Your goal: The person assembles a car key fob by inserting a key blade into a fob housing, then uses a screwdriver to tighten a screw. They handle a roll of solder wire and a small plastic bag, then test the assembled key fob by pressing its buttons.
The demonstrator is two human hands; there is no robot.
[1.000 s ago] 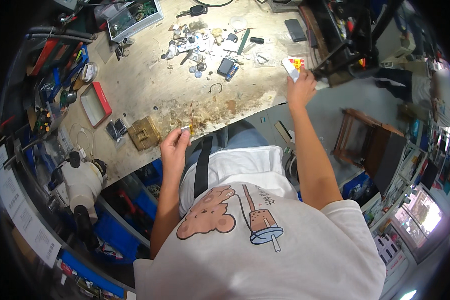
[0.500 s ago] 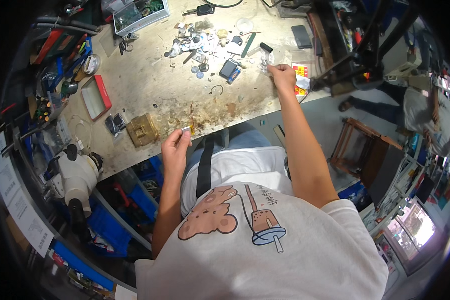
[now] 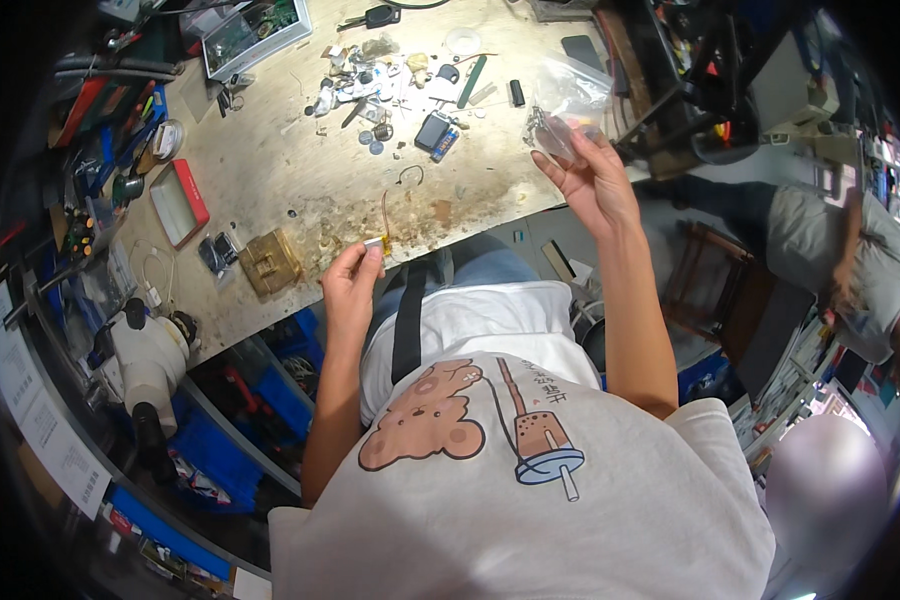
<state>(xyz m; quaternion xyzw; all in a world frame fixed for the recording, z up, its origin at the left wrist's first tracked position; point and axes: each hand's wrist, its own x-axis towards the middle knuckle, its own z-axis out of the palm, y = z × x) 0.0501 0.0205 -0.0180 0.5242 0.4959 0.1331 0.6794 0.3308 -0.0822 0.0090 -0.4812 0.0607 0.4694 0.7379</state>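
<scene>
My left hand (image 3: 353, 283) is closed at the table's front edge, pinching a small silver battery (image 3: 373, 243) with yellow tape and a thin reddish wire. The fingers cover part of it. Over the right side of the table, my right hand (image 3: 598, 185) grips a clear plastic bag (image 3: 575, 90) between thumb and fingers. Small shiny metal bits (image 3: 536, 128) show at the bag's left side. A black cylinder (image 3: 516, 93) lies left of the bag. Farther left are a square dark-faced module (image 3: 435, 130) with a blue part and a short curled wire (image 3: 411, 174).
A pile of small parts (image 3: 380, 85) covers the back middle of the wooden table (image 3: 300, 160). At left are a red-rimmed box (image 3: 178, 205), a brass-coloured block (image 3: 270, 263) and a microscope (image 3: 148, 345). Dark stand arms (image 3: 705, 110) rise at right. Another person (image 3: 820, 240) is beyond them.
My right hand has lifted the clear bag off the table and turned palm up, moving slightly right. My left hand still pinches the battery in nearly the same place.
</scene>
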